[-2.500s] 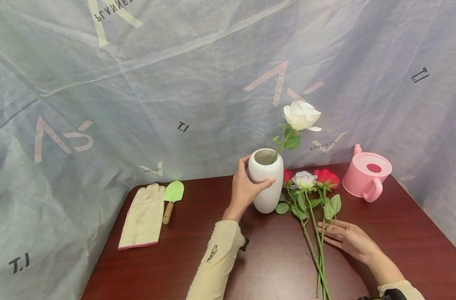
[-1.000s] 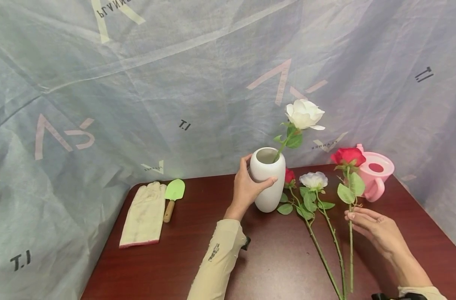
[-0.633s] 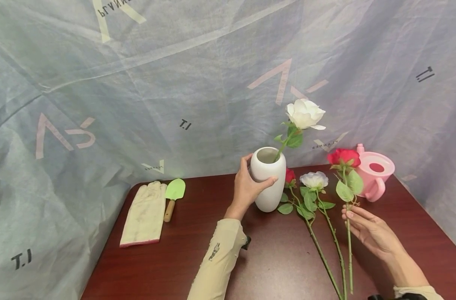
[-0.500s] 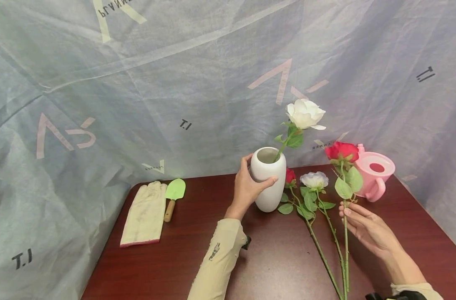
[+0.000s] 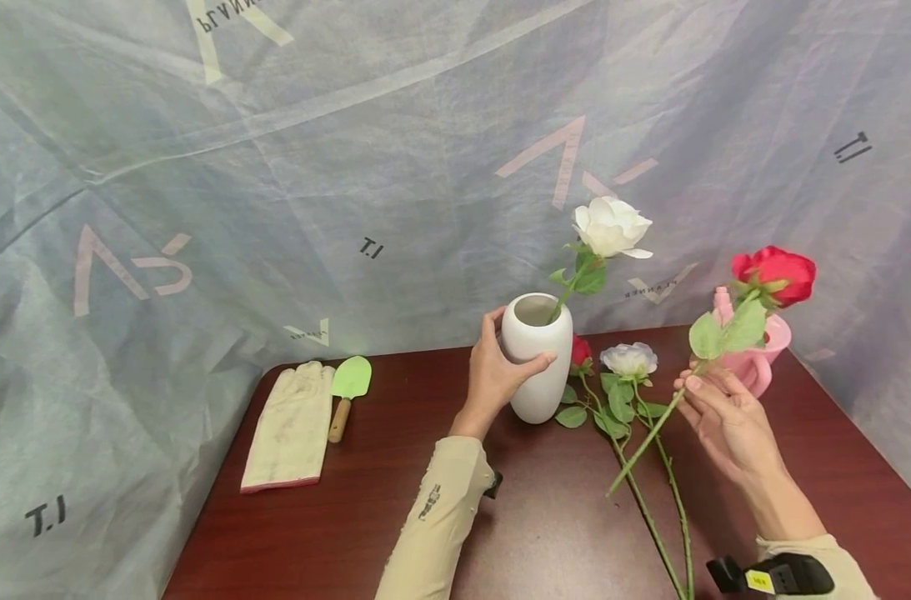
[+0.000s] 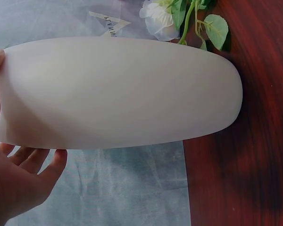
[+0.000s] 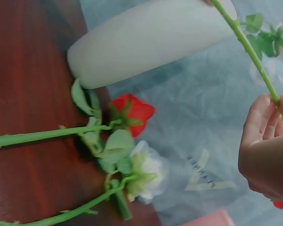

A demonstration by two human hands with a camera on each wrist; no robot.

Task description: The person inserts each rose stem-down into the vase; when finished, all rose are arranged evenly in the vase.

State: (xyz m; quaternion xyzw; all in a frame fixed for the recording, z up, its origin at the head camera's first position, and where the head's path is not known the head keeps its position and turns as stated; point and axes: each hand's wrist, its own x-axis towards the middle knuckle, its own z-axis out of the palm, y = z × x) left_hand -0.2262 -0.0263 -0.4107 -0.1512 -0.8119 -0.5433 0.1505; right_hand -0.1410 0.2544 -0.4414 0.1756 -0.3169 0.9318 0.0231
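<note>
A white vase (image 5: 536,367) stands upright on the table, and my left hand (image 5: 493,379) grips it around the upper side, thumb across the front. In the left wrist view the vase (image 6: 122,94) fills the middle, fingers at its upper end. One white rose (image 5: 611,227) leans out of its mouth to the right. My right hand (image 5: 733,425) pinches the stem of a red rose (image 5: 778,275), raised over the table. Its bloom tilts to the upper right and its bare stem end points down left. In the right wrist view the pinched stem (image 7: 250,47) crosses before the vase.
A second red rose (image 5: 581,353) and a pale white rose (image 5: 629,360) lie right of the vase. Behind the raised rose is a pink watering can (image 5: 755,367). Cotton gloves (image 5: 290,429) and a green trowel (image 5: 350,379) lie at the left. A grey cloth (image 5: 395,167) hangs behind.
My right hand has picked one red rose off the table, separating it from the others, then lifted it and tilted its stem end toward the vase. The left hand keeps holding the vase.
</note>
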